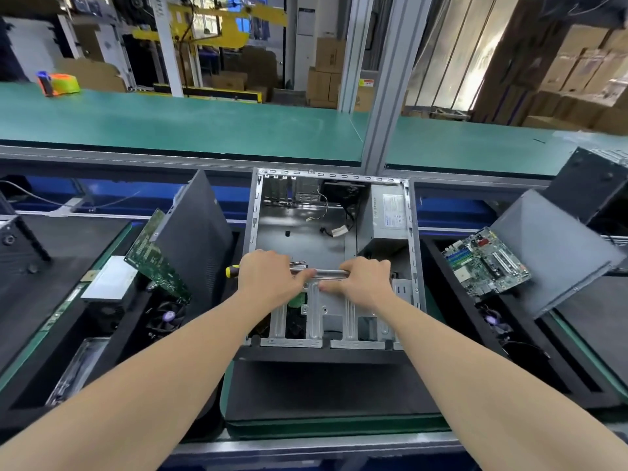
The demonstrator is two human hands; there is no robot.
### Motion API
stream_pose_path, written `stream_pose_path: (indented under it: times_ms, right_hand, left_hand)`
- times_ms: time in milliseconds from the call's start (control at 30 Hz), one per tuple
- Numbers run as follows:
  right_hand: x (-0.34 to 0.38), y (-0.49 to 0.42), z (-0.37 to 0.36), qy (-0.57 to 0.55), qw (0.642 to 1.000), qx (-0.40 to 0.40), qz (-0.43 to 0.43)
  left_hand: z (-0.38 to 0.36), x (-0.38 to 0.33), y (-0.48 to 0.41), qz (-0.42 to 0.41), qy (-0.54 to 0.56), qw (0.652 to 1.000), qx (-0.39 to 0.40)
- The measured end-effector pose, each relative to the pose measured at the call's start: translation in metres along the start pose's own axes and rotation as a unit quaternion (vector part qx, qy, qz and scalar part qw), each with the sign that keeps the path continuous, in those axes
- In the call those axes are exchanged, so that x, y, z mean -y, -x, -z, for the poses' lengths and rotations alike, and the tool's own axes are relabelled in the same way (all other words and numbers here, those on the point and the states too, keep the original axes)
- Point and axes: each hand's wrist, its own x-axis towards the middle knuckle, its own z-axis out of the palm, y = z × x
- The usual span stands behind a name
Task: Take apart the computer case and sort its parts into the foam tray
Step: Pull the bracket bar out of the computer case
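Note:
The open computer case (299,232) lies flat in front of me, its motherboard bay bare, with a grey power supply (389,215) at its far right. A silver metal bar (331,273) spans the drive cage (334,311) near the case's front. My left hand (268,277) curls over the bar's left end and also holds a screwdriver whose yellow-black handle (232,270) sticks out to the left. My right hand (365,283) grips the bar's right end. Black foam trays sit on the left (30,307) and right (557,362).
In the left tray stand a green circuit board (154,263), a black side panel (200,232), a silver box (110,278) and a fan (166,317). On the right lie a motherboard (486,263) and a grey panel (557,246). A green conveyor (170,120) runs behind.

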Motion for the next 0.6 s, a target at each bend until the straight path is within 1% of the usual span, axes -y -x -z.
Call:
stream_pose_path:
  times_ms: [133, 233, 400, 500, 600]
  right_hand:
    - [-0.003, -0.019, -0.005, 0.005, 1.000, 0.029, 0.000]
    - [-0.007, -0.032, -0.013, 0.019, 0.998, 0.058, 0.005]
    - [-0.019, -0.038, -0.036, 0.001, 0.993, 0.117, 0.003]
    - [-0.023, -0.040, -0.044, -0.018, 0.991, 0.133, -0.004]
    - [-0.023, -0.043, -0.045, -0.033, 0.991, 0.131, -0.009]
  left_hand:
    - [-0.007, 0.001, -0.011, 0.001, 0.005, 1.000, 0.023]
    - [-0.015, 0.000, -0.018, 0.002, 0.005, 0.999, 0.054]
    - [-0.040, -0.004, -0.018, -0.008, 0.009, 0.995, 0.095]
    - [-0.048, -0.004, -0.018, -0.016, 0.001, 0.995, 0.100]
    - [-0.051, -0.004, -0.019, -0.014, -0.003, 0.995, 0.094]
